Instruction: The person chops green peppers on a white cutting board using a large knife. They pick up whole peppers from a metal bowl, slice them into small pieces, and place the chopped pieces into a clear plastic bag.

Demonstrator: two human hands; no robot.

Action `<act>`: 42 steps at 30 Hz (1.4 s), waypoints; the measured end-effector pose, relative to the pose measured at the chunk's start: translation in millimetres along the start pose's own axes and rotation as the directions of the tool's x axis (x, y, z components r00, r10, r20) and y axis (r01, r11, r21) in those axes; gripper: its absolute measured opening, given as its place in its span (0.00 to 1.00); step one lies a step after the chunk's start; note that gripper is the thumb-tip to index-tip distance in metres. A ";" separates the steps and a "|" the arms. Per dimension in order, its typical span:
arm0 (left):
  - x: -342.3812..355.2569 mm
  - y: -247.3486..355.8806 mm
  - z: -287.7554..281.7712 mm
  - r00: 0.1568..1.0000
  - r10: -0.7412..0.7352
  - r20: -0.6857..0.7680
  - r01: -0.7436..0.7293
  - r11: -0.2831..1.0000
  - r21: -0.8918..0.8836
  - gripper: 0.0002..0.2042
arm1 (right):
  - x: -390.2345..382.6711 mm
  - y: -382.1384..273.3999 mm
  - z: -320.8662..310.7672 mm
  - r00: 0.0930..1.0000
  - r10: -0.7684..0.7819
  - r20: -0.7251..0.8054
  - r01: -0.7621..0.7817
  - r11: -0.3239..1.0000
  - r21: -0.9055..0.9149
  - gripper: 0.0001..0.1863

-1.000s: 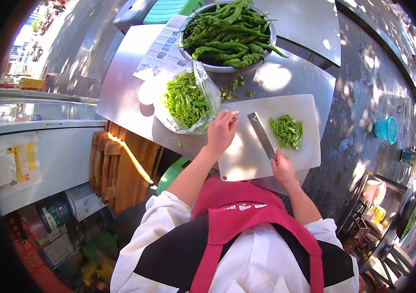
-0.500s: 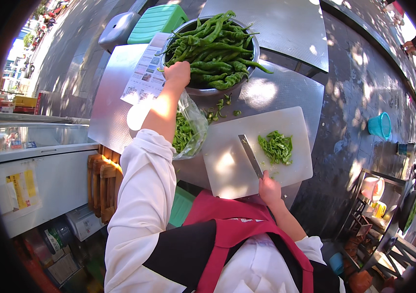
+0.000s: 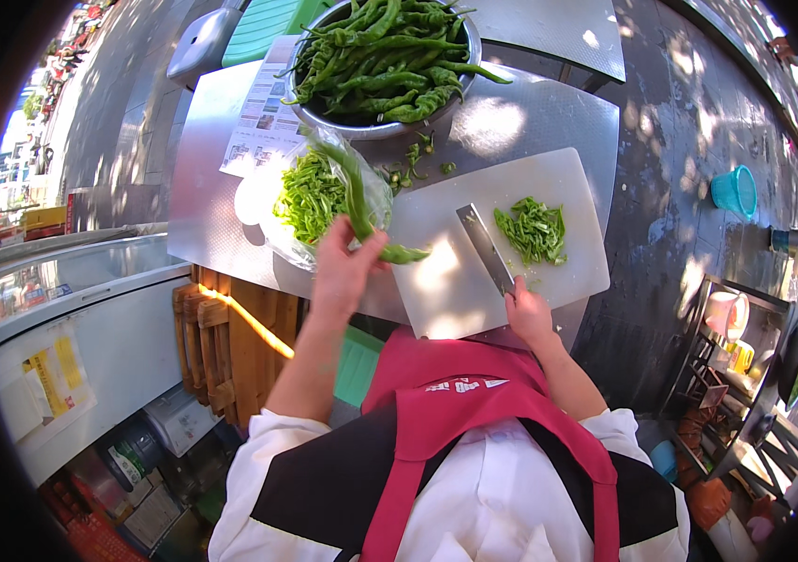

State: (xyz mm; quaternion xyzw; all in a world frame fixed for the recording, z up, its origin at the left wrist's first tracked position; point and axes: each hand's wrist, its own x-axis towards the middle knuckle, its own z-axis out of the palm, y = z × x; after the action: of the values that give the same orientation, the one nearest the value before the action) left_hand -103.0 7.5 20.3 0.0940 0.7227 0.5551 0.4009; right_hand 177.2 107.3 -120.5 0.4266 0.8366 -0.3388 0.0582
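Note:
My left hand (image 3: 347,262) is closed on long green peppers (image 3: 355,197), held over the board's left side beside a clear bag of chopped green pepper (image 3: 307,192). My right hand (image 3: 530,314) grips the handle of a rectangular knife (image 3: 483,244), its blade low over the white cutting board (image 3: 572,187). A pile of chopped pepper (image 3: 530,231) sits right of the blade. Behind the bag, a steel bowl (image 3: 389,131) is heaped with whole green peppers (image 3: 380,66); small pepper scraps (image 3: 417,155) lie on the metal table (image 3: 202,178) near it.
A printed sheet (image 3: 256,112) lies at the table's back left, near green (image 3: 253,28) and grey (image 3: 202,42) stools. A white chest freezer (image 3: 99,318) and wooden boards (image 3: 258,356) stand to the left. A turquoise bucket (image 3: 734,192) and a rack (image 3: 717,375) are at the right.
My left hand reached into the pepper bowl and has come back toward me with long peppers in it. My right hand stays on the knife. The view has shifted slightly.

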 end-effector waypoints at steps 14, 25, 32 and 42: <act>-33.9 -176.8 99.8 0.758 -0.650 -0.052 0.613 0.737 -0.284 0.12 | -37.5 -3.4 -26.3 0.995 -0.089 0.043 0.094 0.988 -0.122 0.10; -13.8 -197.9 97.9 0.856 0.359 0.373 -0.511 0.472 0.718 0.12 | -44.0 -15.2 -33.3 0.985 -0.112 0.132 0.141 0.960 -0.241 0.07; -9.2 -200.0 99.5 0.832 0.379 0.405 -0.548 0.445 0.708 0.09 | -35.9 -12.3 -19.6 0.972 -0.002 0.234 0.069 0.959 -0.275 0.10; -6.8 -198.4 107.7 0.900 0.323 0.292 -0.433 0.596 0.676 0.09 | 18.2 -20.6 2.3 0.984 -0.162 0.069 0.166 0.984 -0.063 0.12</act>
State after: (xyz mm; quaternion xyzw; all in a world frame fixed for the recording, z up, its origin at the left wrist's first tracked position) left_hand 36.6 9.2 -157.3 0.4347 0.8156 0.2865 0.2525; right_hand 149.8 109.8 -118.7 0.3428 0.8778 -0.3269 0.0712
